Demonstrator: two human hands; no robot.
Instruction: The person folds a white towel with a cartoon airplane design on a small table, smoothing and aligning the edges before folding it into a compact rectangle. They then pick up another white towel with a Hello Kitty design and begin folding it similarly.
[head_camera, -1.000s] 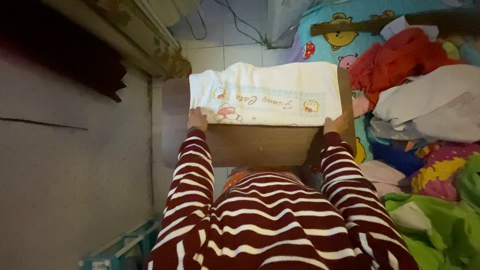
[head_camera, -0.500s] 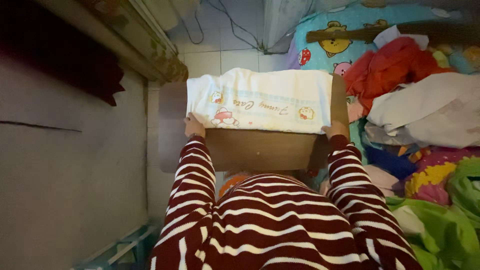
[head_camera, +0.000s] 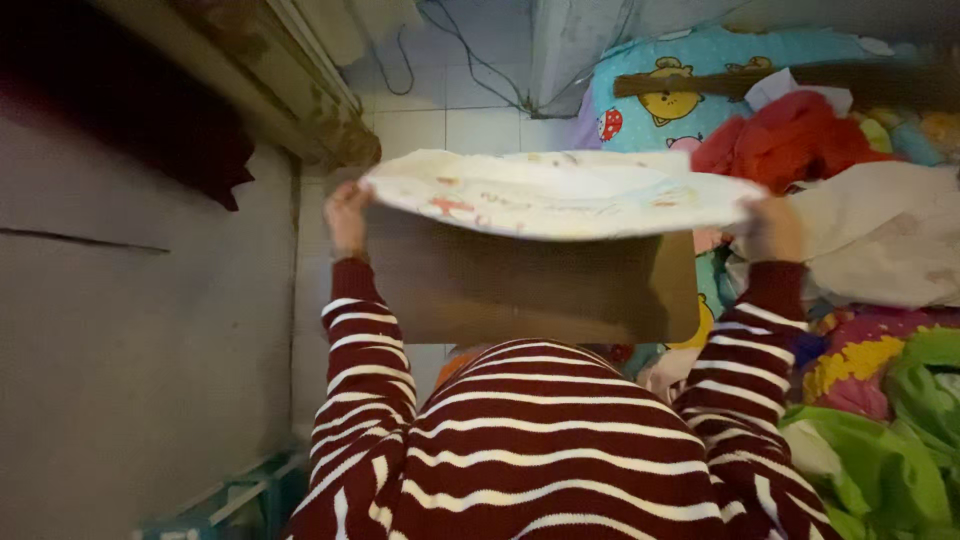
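A folded white cloth (head_camera: 560, 192) with small cartoon prints is stretched flat in the air above a brown board (head_camera: 520, 285) that lies across my lap. My left hand (head_camera: 347, 212) grips the cloth's left end. At the other end, my right hand (head_camera: 775, 230) grips it. Both arms wear dark red and white striped sleeves. The cloth hides the far part of the board.
A heap of clothes lies on the right: red garment (head_camera: 795, 135), white garment (head_camera: 880, 235), green garment (head_camera: 890, 440), on a blue cartoon bedsheet (head_camera: 680, 80). A grey wall (head_camera: 130, 350) is on the left. Cables (head_camera: 470, 60) cross the tiled floor ahead.
The cloth lay on the board with my hands at its near corners. Now both hands have lifted it off the board and spread apart, holding it taut in the air.
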